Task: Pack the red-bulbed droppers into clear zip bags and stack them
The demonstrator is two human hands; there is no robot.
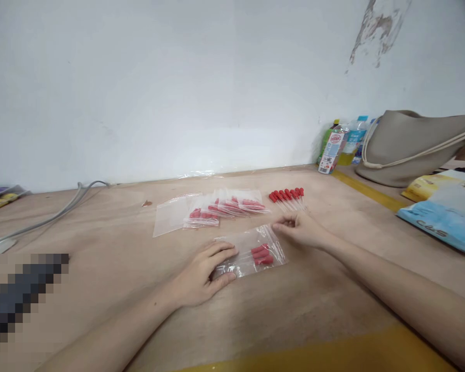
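Note:
A clear zip bag (240, 263) lies flat on the table in front of me, with a few red-bulbed droppers (262, 253) inside. On its left end rests my left hand (207, 271), fingers spread and thumb along the near edge. My right hand (296, 230) is at the bag's far right corner, its fingers curled together at the edge; the fingertips are partly hidden. Just beyond that hand lies a row of several loose droppers (287, 195) with red bulbs and thin clear stems. Filled bags (228, 204) overlap behind the front bag, beside a flat bag (172, 214) without droppers.
Bottles (333, 150) and a grey bag (414, 144) stand at the back right. A blue package (442, 219) lies nearer on the right. A grey cable (62, 214) crosses the left side of the wooden table (112, 268); a white wall (158, 93) rises behind.

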